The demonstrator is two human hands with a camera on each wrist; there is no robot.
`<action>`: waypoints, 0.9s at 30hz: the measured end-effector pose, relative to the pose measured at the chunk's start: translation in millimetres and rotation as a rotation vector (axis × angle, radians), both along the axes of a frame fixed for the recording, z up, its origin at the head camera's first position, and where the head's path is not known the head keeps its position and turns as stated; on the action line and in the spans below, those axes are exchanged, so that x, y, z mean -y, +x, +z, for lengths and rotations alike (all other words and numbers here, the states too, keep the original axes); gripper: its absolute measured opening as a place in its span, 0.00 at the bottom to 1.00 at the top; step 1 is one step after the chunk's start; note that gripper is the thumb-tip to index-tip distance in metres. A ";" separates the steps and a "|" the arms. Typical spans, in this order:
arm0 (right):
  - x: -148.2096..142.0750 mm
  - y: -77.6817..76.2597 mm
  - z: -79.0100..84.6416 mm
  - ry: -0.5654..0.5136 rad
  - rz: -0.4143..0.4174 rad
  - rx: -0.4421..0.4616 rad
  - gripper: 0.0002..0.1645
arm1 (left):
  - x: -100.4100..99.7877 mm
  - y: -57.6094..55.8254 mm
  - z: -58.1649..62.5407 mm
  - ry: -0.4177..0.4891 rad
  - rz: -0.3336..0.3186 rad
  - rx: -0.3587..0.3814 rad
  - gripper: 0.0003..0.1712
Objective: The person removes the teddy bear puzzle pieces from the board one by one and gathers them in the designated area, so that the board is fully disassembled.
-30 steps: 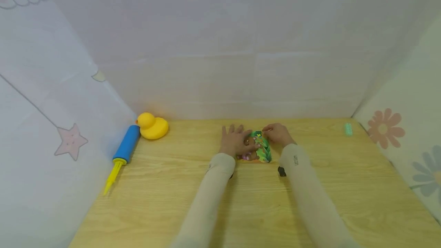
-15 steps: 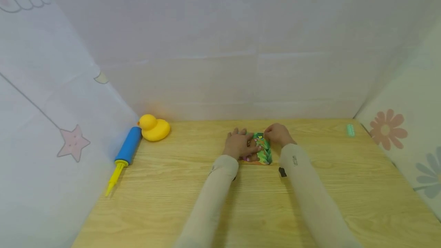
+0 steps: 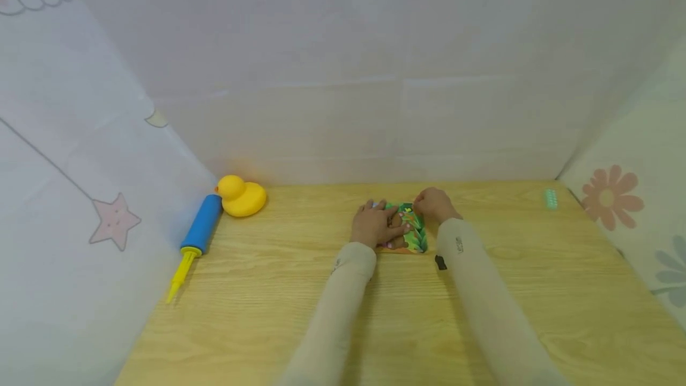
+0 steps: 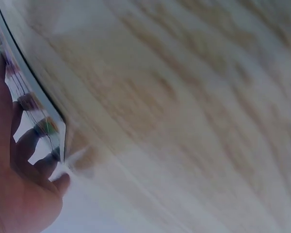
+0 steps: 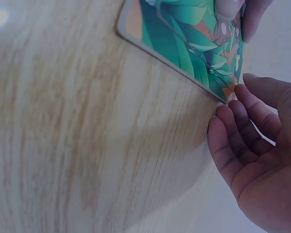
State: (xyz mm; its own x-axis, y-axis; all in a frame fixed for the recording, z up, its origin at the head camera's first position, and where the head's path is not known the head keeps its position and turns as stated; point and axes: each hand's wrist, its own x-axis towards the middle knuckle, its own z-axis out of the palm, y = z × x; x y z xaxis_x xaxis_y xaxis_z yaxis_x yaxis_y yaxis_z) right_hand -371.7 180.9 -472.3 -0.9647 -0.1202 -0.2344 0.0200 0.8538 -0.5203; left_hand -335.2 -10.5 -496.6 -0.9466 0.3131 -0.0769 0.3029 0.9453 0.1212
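Note:
A colourful picture board [image 3: 417, 240] with rounded corners lies on the table; thin cut lines cross it like a jigsaw puzzle. Spread across its left half, my left hand [image 3: 371, 223] rests on the picture and hides much of it. In the left wrist view the fingers [image 4: 26, 145] of that hand reach over the puzzle's edge. My right hand [image 3: 435, 204] is at the far right corner. The right wrist view has its thumb [image 5: 266, 88] and curled forefinger at that corner, seeming to pinch it; the exact contact is hard to see. Green leaves [image 5: 191, 48] are printed there.
A yellow rubber duck [image 3: 243, 196] and a blue-and-yellow hand pump [image 3: 202, 225] stand at the table's left edge. A small pale green item [image 3: 551, 198] lies at the far right. A cloth backdrop [image 3: 321, 106] rises behind the wooden table [image 3: 407, 320].
My left hand has shifted slightly right over the puzzle, its fingers drawn closer together. The right hand keeps its place at the corner. The head view sways slightly.

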 end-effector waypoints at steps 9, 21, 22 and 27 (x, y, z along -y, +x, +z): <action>-4.1 1.0 5.2 -0.015 0.011 -0.052 0.19 | -7.6 0.1 1.3 -0.016 0.064 0.018 0.43; -4.5 -0.6 -3.7 -0.206 -0.050 -0.025 0.19 | -10.6 -2.1 3.0 0.021 0.095 0.058 0.44; -3.5 -0.6 -5.6 -0.224 -0.053 -0.022 0.19 | -10.2 -2.0 2.3 0.015 0.098 0.061 0.44; -1.5 0.2 -11.2 -0.284 -0.068 -0.009 0.21 | -8.9 -0.9 -0.2 0.019 0.106 0.068 0.45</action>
